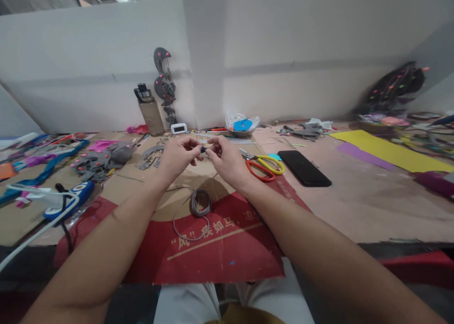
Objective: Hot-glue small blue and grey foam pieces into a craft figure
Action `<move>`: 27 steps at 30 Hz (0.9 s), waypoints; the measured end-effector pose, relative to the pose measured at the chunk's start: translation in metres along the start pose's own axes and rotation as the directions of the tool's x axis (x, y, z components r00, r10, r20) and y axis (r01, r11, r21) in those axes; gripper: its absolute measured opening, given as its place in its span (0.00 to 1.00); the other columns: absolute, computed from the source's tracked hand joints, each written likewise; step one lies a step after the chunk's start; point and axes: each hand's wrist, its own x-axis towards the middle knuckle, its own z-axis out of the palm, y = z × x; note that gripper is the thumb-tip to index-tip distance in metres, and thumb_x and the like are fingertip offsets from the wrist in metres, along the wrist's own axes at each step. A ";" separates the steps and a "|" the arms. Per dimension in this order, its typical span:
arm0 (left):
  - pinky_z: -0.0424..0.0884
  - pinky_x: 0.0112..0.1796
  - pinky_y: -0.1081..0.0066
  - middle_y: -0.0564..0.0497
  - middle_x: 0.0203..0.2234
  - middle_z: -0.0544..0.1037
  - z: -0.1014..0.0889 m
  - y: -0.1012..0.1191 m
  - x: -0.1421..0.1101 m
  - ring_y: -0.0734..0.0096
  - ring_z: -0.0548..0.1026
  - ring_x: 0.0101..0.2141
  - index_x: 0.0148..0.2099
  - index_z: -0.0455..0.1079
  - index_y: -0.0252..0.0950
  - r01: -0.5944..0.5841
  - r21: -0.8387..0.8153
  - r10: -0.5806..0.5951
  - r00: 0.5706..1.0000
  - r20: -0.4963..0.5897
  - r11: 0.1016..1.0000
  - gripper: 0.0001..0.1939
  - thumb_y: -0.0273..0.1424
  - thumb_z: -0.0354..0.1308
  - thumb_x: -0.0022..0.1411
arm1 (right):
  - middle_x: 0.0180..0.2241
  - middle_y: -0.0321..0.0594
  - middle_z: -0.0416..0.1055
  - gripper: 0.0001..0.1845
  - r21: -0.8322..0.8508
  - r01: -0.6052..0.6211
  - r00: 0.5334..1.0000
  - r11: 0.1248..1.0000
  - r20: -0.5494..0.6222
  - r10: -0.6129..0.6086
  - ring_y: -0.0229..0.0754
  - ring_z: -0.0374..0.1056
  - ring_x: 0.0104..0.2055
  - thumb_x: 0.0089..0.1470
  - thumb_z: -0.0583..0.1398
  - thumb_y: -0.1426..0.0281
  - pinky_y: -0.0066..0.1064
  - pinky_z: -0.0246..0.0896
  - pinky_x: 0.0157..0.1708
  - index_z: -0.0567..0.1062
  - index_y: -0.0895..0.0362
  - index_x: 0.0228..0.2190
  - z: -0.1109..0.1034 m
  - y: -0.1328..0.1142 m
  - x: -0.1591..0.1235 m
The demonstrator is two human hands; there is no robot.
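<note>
My left hand [179,154] and my right hand [225,159] are raised together over the red and brown cardboard sheet [220,248]. Both are closed in a pinch on a small dark blue piece [203,149] held between the fingertips. A thin grey wire runs down from the hands to a wire coil [200,203] lying on the cardboard below my wrists.
Orange and yellow scissors [264,167] and a black phone [304,168] lie right of my hands. A water bottle [150,110], a small white clock [178,128] and a bowl with a bag [242,124] stand by the white wall. Grey felt cut-outs [102,161] and a blue tool [71,198] lie left; yellow foam sheet [390,152] right.
</note>
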 end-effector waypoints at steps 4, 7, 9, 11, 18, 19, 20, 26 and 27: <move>0.59 0.16 0.79 0.53 0.15 0.72 -0.002 -0.001 0.002 0.80 0.65 0.14 0.29 0.71 0.34 -0.002 -0.097 -0.009 0.994 -0.111 0.995 0.04 0.30 0.59 0.51 | 0.32 0.39 0.70 0.11 0.040 -0.017 0.999 0.999 0.030 0.016 0.37 0.63 0.32 0.54 0.53 0.69 0.29 0.57 0.34 0.69 0.59 0.39 -0.001 -0.007 -0.004; 0.57 0.16 0.79 0.54 0.15 0.72 -0.005 -0.009 0.007 0.82 0.63 0.14 0.28 0.70 0.34 -0.007 -0.175 -0.029 0.980 -0.198 0.985 0.04 0.30 0.59 0.51 | 0.32 0.39 0.71 0.11 0.023 0.011 0.998 1.000 0.063 -0.012 0.37 0.64 0.33 0.56 0.51 0.69 0.29 0.57 0.36 0.72 0.58 0.36 -0.003 -0.016 -0.006; 0.57 0.17 0.78 0.53 0.16 0.72 -0.008 -0.016 0.012 0.81 0.64 0.15 0.28 0.70 0.34 -0.011 -0.241 -0.052 0.967 -0.250 0.970 0.05 0.30 0.60 0.51 | 0.32 0.39 0.72 0.11 0.013 0.035 0.994 0.999 0.098 -0.036 0.37 0.65 0.34 0.56 0.51 0.70 0.29 0.57 0.37 0.73 0.58 0.34 -0.003 -0.021 -0.009; 0.56 0.16 0.78 0.53 0.16 0.71 -0.013 -0.023 0.017 0.80 0.65 0.15 0.27 0.69 0.34 -0.020 -0.320 -0.081 0.951 -0.298 0.947 0.05 0.30 0.60 0.50 | 0.32 0.39 0.73 0.11 0.027 0.058 0.989 0.998 0.131 -0.061 0.37 0.66 0.35 0.56 0.52 0.70 0.29 0.57 0.38 0.74 0.58 0.34 -0.002 -0.026 -0.011; 0.54 0.16 0.80 0.58 0.15 0.67 -0.039 -0.038 0.034 0.81 0.68 0.19 0.27 0.66 0.35 -0.103 -0.582 -0.254 0.828 -0.500 0.807 0.04 0.26 0.60 0.49 | 0.36 0.40 0.74 0.11 0.240 0.177 0.944 0.954 0.233 -0.234 0.37 0.68 0.38 0.56 0.54 0.70 0.28 0.60 0.40 0.75 0.57 0.37 -0.002 -0.042 -0.021; 0.54 0.17 0.80 0.59 0.15 0.66 -0.043 -0.040 0.035 0.82 0.68 0.20 0.26 0.65 0.35 -0.099 -0.609 -0.293 0.808 -0.511 0.787 0.05 0.25 0.59 0.49 | 0.36 0.39 0.74 0.11 0.283 0.172 0.935 0.944 0.254 -0.247 0.36 0.68 0.37 0.56 0.54 0.69 0.28 0.60 0.39 0.75 0.57 0.37 -0.003 -0.045 -0.022; 0.54 0.17 0.81 0.59 0.14 0.65 -0.047 -0.042 0.037 0.82 0.67 0.19 0.25 0.64 0.35 -0.123 -0.622 -0.321 0.770 -0.551 0.773 0.06 0.25 0.59 0.49 | 0.35 0.38 0.74 0.11 0.318 0.158 0.929 0.935 0.274 -0.250 0.36 0.68 0.36 0.56 0.54 0.68 0.28 0.61 0.38 0.75 0.56 0.38 -0.005 -0.048 -0.023; 0.58 0.18 0.81 0.58 0.17 0.69 -0.058 -0.049 0.041 0.82 0.69 0.20 0.26 0.64 0.36 -0.084 -0.715 -0.457 0.715 -0.528 0.694 0.05 0.24 0.57 0.50 | 0.34 0.37 0.74 0.10 0.419 0.239 0.789 0.876 0.442 -0.426 0.37 0.68 0.39 0.56 0.55 0.66 0.29 0.60 0.43 0.76 0.54 0.35 -0.015 -0.071 -0.031; 0.59 0.18 0.82 0.58 0.17 0.69 -0.059 -0.049 0.041 0.83 0.69 0.20 0.27 0.64 0.37 -0.079 -0.733 -0.474 0.715 -0.514 0.676 0.05 0.24 0.56 0.51 | 0.34 0.36 0.74 0.10 0.415 0.271 0.742 0.868 0.484 -0.463 0.37 0.68 0.40 0.56 0.56 0.65 0.29 0.59 0.44 0.76 0.54 0.33 -0.016 -0.072 -0.030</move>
